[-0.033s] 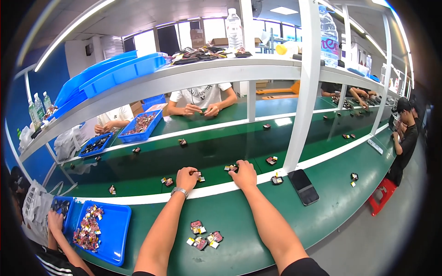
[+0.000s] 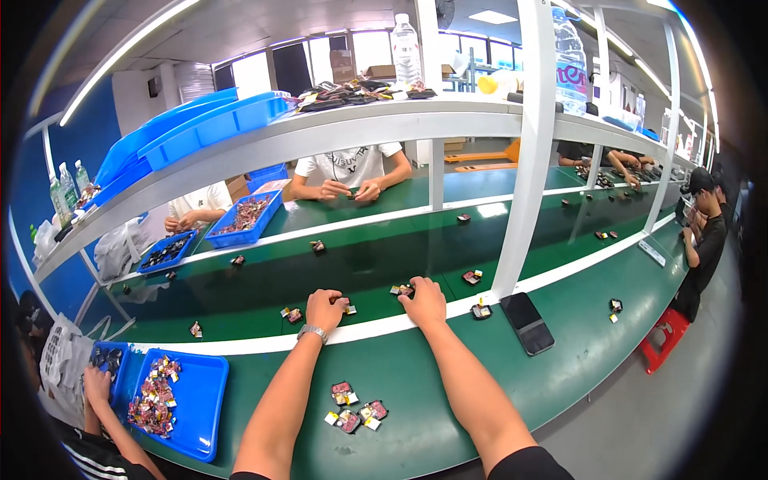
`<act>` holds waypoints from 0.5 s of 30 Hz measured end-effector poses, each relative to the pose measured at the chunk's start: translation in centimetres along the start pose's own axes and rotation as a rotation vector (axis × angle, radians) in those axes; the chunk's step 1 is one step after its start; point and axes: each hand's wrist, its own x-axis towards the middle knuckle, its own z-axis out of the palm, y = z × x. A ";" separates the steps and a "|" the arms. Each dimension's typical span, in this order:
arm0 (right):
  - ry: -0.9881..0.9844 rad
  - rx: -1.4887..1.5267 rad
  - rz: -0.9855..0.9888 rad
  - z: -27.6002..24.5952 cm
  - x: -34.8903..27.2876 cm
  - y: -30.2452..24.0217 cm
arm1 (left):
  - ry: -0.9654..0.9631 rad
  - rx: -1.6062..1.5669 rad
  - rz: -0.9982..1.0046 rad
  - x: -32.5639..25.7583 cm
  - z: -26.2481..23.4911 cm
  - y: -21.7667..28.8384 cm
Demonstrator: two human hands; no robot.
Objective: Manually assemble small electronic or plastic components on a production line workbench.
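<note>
Both arms reach forward over the white rail onto the green belt. My left hand (image 2: 323,310), a metal watch on its wrist, has its fingers curled down on a small dark-and-pink part (image 2: 347,306) with a white and yellow tab; the fingers partly cover it. Further right, my right hand (image 2: 424,302) pinches at a similar small part (image 2: 399,290), its thumb and fingertips against the right side. Left of my left hand lies another loose part (image 2: 291,314). Three more such parts (image 2: 348,420) sit grouped on the green bench between my forearms.
A blue tray (image 2: 214,408) holds many parts; a neighbour's hand (image 2: 97,386) works beside it. A phone (image 2: 527,325) lies right of a white post (image 2: 527,160). Overhead runs a shelf (image 2: 360,130) with bins and bottles. Across the belt, a person's hands (image 2: 352,190) handle something small.
</note>
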 end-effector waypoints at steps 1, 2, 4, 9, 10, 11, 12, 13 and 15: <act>0.016 0.037 -0.006 -0.1 0.0 0.1 | 0.059 0.012 0.048 -0.5 0.0 -0.1; 0.032 0.075 -0.016 -0.2 0.0 0.2 | 0.063 0.017 0.048 -1.2 0.0 -0.2; 0.075 0.192 -0.056 -0.4 -0.5 0.3 | 0.195 -0.059 0.151 -2.8 -1.0 0.7; -0.143 0.514 -0.403 -2.2 -3.9 -2.8 | -0.114 -0.526 -0.123 -6.4 -5.8 1.9; -0.241 0.571 -0.513 -2.8 -4.9 -4.0 | -0.248 -0.671 -0.181 -6.9 -6.8 1.5; -0.347 0.574 -0.548 -3.5 -5.9 -5.2 | -0.383 -0.817 -0.236 -7.4 -7.8 1.1; -0.441 0.568 -0.591 -4.0 -6.8 -5.7 | -0.527 -0.966 -0.285 -7.9 -8.6 1.0; -0.497 0.554 -0.620 -4.4 -7.8 -6.6 | -0.637 -1.048 -0.289 -8.6 -9.3 0.9; -0.568 0.542 -0.673 -4.8 -9.4 -7.6 | -0.831 -1.152 -0.265 -9.8 -10.1 0.4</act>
